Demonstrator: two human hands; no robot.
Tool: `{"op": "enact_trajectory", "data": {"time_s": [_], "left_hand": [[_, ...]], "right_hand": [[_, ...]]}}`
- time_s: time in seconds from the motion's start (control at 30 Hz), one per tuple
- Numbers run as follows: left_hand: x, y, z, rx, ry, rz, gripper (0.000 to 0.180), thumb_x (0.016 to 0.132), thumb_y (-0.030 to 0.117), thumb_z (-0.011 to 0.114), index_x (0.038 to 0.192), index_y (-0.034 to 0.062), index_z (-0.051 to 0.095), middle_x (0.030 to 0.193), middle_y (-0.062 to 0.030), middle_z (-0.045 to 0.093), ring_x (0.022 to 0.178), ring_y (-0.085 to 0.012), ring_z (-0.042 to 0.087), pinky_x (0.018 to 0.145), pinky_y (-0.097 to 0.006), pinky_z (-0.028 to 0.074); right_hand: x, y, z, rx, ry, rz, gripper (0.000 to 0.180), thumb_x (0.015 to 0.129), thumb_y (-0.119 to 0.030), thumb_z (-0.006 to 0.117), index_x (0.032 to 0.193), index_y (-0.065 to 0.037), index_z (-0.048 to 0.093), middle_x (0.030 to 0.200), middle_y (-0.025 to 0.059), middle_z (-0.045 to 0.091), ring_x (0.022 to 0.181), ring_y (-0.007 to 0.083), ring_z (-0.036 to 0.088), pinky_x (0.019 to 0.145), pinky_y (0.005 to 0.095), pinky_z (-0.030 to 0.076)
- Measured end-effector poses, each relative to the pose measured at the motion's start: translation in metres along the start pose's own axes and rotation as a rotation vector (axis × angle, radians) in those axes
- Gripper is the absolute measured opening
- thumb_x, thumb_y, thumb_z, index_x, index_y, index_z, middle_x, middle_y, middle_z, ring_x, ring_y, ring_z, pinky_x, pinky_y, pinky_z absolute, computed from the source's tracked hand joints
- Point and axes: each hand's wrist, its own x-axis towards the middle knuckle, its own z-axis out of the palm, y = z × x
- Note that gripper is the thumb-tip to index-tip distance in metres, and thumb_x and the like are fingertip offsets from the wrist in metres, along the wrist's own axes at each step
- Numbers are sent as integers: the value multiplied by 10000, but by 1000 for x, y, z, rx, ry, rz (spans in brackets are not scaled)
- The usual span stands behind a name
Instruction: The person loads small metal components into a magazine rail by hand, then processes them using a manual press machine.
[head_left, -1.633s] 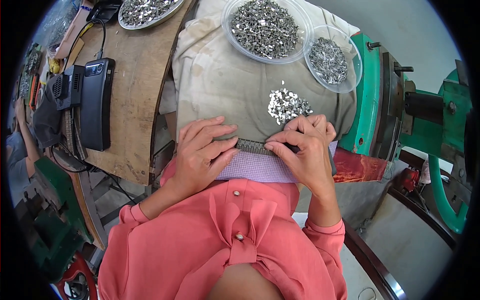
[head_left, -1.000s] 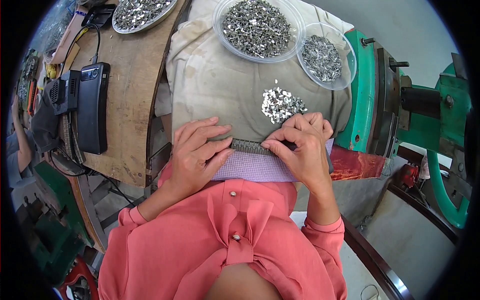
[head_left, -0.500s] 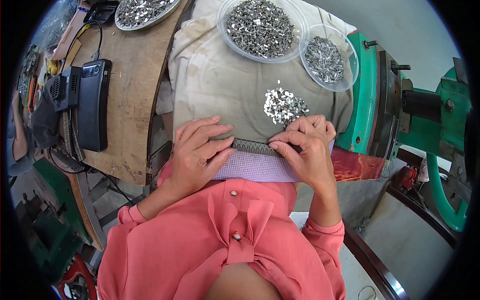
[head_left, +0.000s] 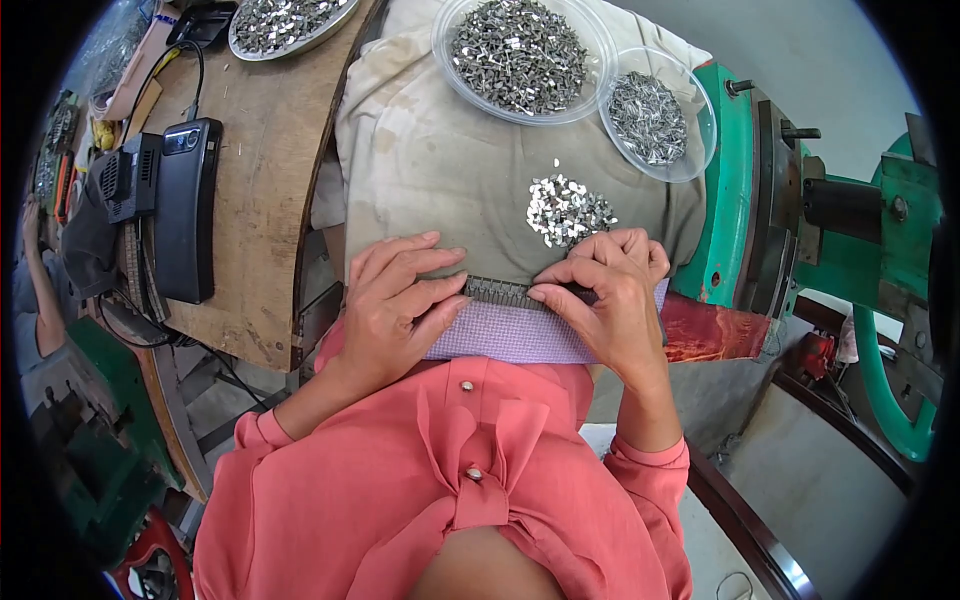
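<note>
A dark metal strip with a row of narrow slots (head_left: 496, 291) lies across the edge of a checked lilac cloth (head_left: 505, 338). My left hand (head_left: 392, 302) grips its left end between thumb and forefinger. At the right part of the strip, my right hand (head_left: 612, 295) has its thumb and forefinger pinched together; whether a small part is between them is hidden. Just beyond the right hand is a loose pile of small shiny metal pieces (head_left: 568, 212) on the grey-beige cloth (head_left: 430, 170).
Two clear plastic tubs, a large one (head_left: 603, 30) and a smaller one (head_left: 708, 125), hold metal bits at the back. A green machine (head_left: 728, 190) borders the right. On the wooden table (head_left: 265, 170) at left are a black phone (head_left: 188, 210) and a dish of parts (head_left: 270, 54).
My right hand's fingertips have shifted slightly left along the slotted strip. My left hand stays in place. At the far left, another person's arm has moved.
</note>
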Motion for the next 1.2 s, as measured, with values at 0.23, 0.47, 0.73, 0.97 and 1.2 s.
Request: {"op": "enact_trajectory", "data": {"time_s": [0.23, 0.47, 0.73, 0.97, 1.2], "left_hand": [[0, -2, 1, -5, 1, 1, 220, 728, 133, 819, 937, 102, 758, 1141, -5, 711, 1177, -241, 608, 979, -408, 397], [1, 0, 0, -8, -6, -6, 228, 723, 135, 824, 939, 98, 764, 1132, -7, 714, 1173, -244, 609, 977, -403, 392], [0, 0, 0, -14, 0, -8, 225, 718, 116, 822, 933, 92, 763, 1127, -12, 715, 1166, -252, 612, 972, -395, 395], [1, 0, 0, -19, 1, -6, 236, 713, 110, 824, 940, 94, 763, 1129, -11, 713, 1163, -252, 612, 969, -393, 396], [2, 0, 0, -15, 3, 0, 234, 715, 113, 824, 941, 95, 762, 1125, -8, 714, 1164, -252, 612, 967, -389, 398]], "right_hand": [[-3, 5, -4, 0, -38, 20, 143, 725, -274, 821, 802, -157, 788, 815, -48, 577, 958, 202, 485, 926, 434, 257], [-3, 5, -6, 8, -61, 36, 145, 735, -285, 816, 810, -163, 791, 822, -52, 593, 960, 202, 483, 928, 424, 255], [-4, 7, -7, 28, -41, 30, 140, 736, -281, 820, 807, -164, 788, 813, -51, 593, 953, 201, 483, 925, 424, 251], [-4, 11, -11, 40, -60, 58, 128, 737, -267, 820, 790, -157, 783, 794, -44, 595, 936, 199, 479, 923, 422, 241], [-6, 13, -14, 38, -51, 72, 121, 738, -254, 817, 784, -149, 778, 791, -42, 597, 934, 198, 478, 931, 422, 239]]}}
